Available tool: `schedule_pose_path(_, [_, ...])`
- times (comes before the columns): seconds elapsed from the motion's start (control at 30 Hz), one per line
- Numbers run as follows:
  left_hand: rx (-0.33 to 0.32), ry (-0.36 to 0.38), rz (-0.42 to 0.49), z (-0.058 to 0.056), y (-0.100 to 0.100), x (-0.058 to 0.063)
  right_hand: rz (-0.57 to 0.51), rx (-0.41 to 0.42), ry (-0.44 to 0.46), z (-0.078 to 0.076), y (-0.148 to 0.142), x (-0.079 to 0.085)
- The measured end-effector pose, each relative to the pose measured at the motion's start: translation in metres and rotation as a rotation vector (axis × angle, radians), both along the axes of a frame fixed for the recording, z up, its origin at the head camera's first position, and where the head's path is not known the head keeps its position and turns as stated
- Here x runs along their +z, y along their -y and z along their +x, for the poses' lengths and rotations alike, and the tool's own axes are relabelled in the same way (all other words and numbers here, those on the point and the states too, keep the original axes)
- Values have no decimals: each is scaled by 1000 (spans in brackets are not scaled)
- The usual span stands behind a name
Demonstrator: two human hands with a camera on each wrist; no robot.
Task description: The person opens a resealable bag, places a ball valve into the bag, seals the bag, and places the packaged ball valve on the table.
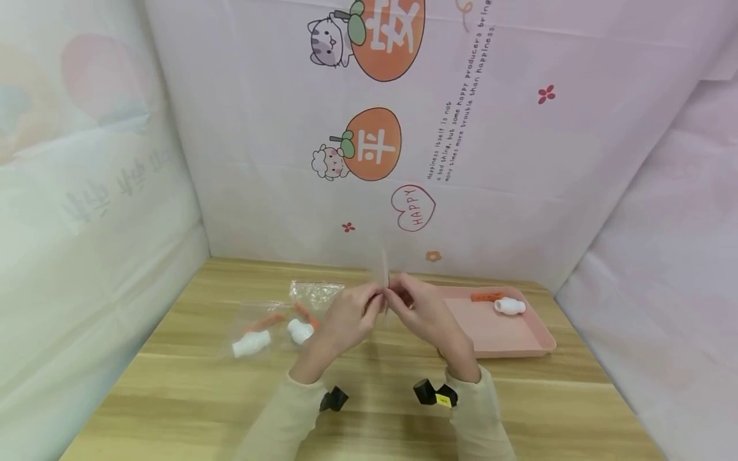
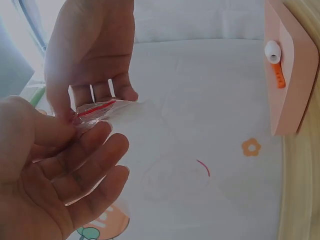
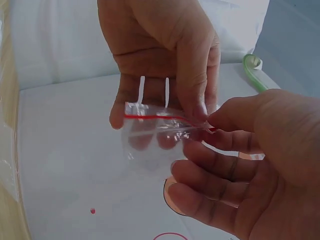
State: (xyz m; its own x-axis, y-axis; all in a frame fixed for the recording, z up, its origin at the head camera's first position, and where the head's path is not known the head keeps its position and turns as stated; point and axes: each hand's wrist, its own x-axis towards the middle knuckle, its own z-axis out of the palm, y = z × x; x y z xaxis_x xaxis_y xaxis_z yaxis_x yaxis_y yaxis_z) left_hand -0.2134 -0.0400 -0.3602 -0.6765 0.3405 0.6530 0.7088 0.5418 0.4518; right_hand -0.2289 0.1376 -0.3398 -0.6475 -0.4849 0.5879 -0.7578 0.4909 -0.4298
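Both hands meet over the middle of the table, raised, with a small clear zip bag [image 3: 150, 135] between them. A red line runs along the bag's top edge. My left hand [image 1: 352, 314] pinches the bag near its zip between thumb and index finger, its other fingers loosely spread. Close beside it, my right hand [image 1: 423, 308] pinches the same edge at one corner with thumb and index finger. Nothing shows inside the clear bag in the right wrist view. From the head view the bag is seen edge-on, a thin pale strip above the fingertips.
A pink tray [image 1: 490, 330] at the right holds a white bulbous piece [image 1: 510, 306] and an orange strip [image 1: 486, 297]. Left of the hands lie two more white pieces, one [image 1: 251, 344] in clear plastic, with orange strips, and another clear zip bag [image 1: 314, 294]. Printed cloth walls surround the table.
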Motion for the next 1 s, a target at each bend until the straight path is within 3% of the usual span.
schedule_pose_path(0.13, [-2,-1,-42,5,3,3,18,48,38,4,0,1])
schedule_pose_path(0.23, [-41,23,-36,8,6,5,4,83,60,7,-2,3])
schedule_pose_path(0.4, [-189,95,37,17,10,10,-87,202,145,16,-7,6])
schedule_pose_path(0.53, [-326,126,103,27,10,18,-186,364,222,24,-11,9])
schedule_pose_path(0.73, [-465,156,181,41,5,25,-292,565,209,33,-14,15])
schedule_pose_path(1.0, [-597,89,262,46,0,28,-357,752,133,35,-12,20])
